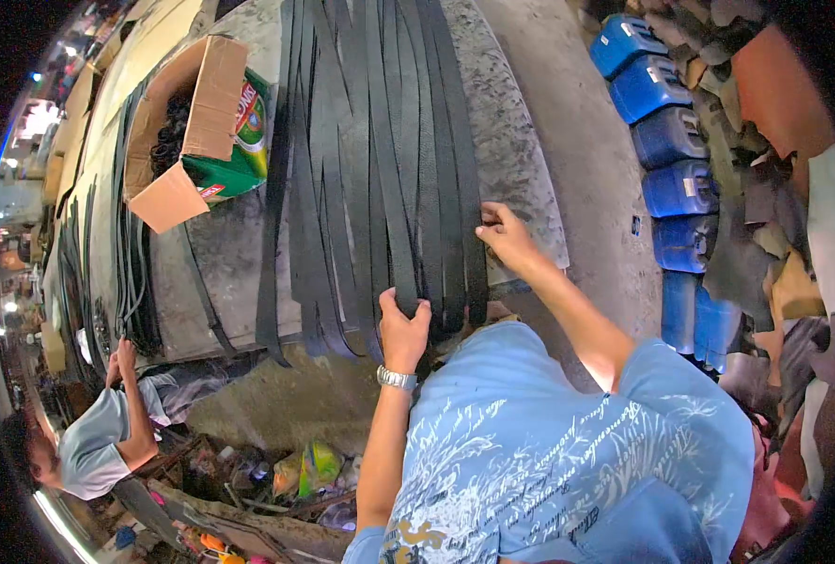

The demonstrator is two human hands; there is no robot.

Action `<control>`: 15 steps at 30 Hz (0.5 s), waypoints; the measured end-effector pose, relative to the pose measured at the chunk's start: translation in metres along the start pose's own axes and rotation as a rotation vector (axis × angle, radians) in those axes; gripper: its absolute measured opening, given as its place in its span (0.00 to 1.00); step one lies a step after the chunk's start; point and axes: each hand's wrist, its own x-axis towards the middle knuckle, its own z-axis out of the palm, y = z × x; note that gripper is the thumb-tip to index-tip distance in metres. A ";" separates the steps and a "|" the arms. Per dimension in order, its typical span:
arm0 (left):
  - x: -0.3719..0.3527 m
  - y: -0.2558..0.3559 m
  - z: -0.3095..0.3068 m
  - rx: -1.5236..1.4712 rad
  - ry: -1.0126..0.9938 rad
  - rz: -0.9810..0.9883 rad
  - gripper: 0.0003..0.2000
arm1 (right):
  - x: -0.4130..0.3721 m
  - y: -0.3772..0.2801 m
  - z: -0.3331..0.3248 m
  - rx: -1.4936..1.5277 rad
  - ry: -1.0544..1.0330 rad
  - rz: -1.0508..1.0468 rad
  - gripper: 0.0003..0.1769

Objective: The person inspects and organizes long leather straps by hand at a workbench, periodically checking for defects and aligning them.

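Long black straps point(351, 141), leather-like, lie side by side over the grey table, some crossing. Their near ends hang over its edge. My left hand point(403, 336), with a metal watch point(397, 378) at the wrist, is closed around one strap near its hanging end, thumb and forefinger on its two edges. Farther up on the right, my right hand point(507, 235) has bent fingers, with thumb and forefinger apart, and its fingertips touch the outer edge of the rightmost strap point(461, 169). Nothing is visible between those fingertips.
An open cardboard box point(215, 99) holding dark curled pieces stands left of the straps. Another person point(107, 442) handles more black straps point(131, 254) at far left. Blue jerrycans point(652, 89) line the floor at right, beside piled leather scraps point(774, 188).
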 end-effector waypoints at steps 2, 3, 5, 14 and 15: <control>-0.002 0.001 0.009 -0.014 -0.054 0.016 0.25 | -0.011 0.004 -0.004 0.157 -0.042 0.134 0.31; -0.004 0.010 0.009 -0.035 -0.089 0.014 0.24 | -0.020 0.002 -0.006 0.204 -0.071 0.186 0.31; -0.006 0.017 0.013 -0.017 -0.101 0.027 0.21 | -0.028 0.005 -0.007 0.238 -0.107 0.234 0.30; -0.001 0.008 0.030 0.010 -0.100 0.001 0.26 | -0.020 0.013 -0.008 0.208 -0.165 0.189 0.28; -0.002 0.012 0.031 0.015 -0.101 0.007 0.27 | -0.021 0.012 -0.008 0.209 -0.165 0.185 0.28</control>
